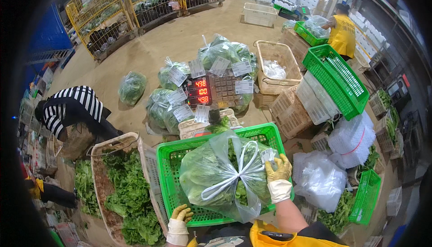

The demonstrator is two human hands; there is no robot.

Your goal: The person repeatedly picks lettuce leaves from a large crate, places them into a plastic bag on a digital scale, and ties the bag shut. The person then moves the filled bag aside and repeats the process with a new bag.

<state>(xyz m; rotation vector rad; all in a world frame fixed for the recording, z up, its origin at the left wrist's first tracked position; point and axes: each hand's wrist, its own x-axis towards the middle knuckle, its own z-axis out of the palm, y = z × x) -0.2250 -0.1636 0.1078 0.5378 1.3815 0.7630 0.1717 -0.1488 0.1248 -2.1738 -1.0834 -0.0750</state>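
Observation:
A tied clear plastic bag of leafy greens (209, 173) fills much of a green perforated crate (160, 166) in front of me. My right hand (278, 168), in a yellowish glove, rests at the bag's upper right side with its fingertips on a white printed label (267, 156). Near the crate's lower left corner is my left hand (182, 213), gloved too, fingers slightly curled and seemingly holding nothing. Beyond the crate stands a scale display (199, 92) with red digits, ringed by several white labels (219, 66).
Left of the crate is a bin of loose lettuce (130, 193). Filled bags (132, 88) lie on the floor around the scale. Stacked crates (290, 112) and a bundle of clear plastic bags (320, 179) stand to the right. People bend at left and work at back right.

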